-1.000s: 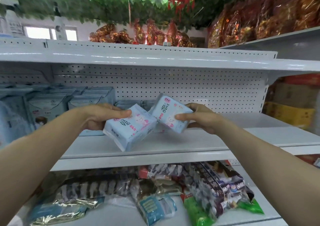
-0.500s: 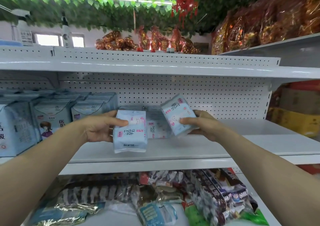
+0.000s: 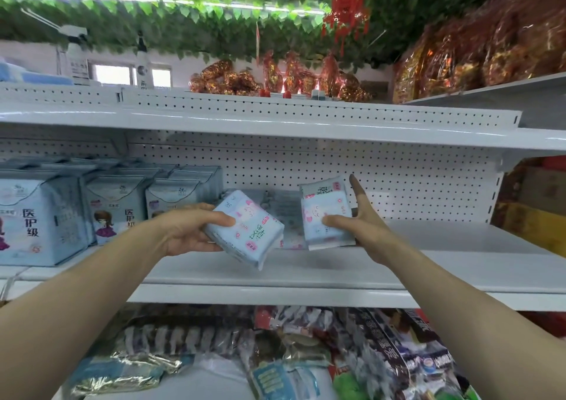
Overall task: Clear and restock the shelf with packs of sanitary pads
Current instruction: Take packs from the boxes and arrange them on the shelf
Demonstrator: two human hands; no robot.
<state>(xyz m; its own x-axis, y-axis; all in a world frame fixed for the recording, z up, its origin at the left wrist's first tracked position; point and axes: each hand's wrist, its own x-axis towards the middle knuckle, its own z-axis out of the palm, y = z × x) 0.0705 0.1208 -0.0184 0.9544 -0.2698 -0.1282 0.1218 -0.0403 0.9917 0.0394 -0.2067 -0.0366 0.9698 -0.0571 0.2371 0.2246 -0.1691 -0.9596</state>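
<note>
Two packs, one per hand: my left hand [image 3: 183,231] grips the left pack [image 3: 248,231], thumb on top, fingers under, its long axis slanting down to the right above the shelf [image 3: 306,272]. My right hand [image 3: 364,225] pinches the right pack [image 3: 324,216] upright, its foot seemingly on the shelf, so it probably seats first.

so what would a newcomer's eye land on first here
Two hands at the centre: the left hand grips a tilted pad pack, and the right hand holds an upright pad pack at the white middle shelf. Next come the larger blue pad packs lined up at the shelf's left end, and the green leaf garland overhead.
</note>
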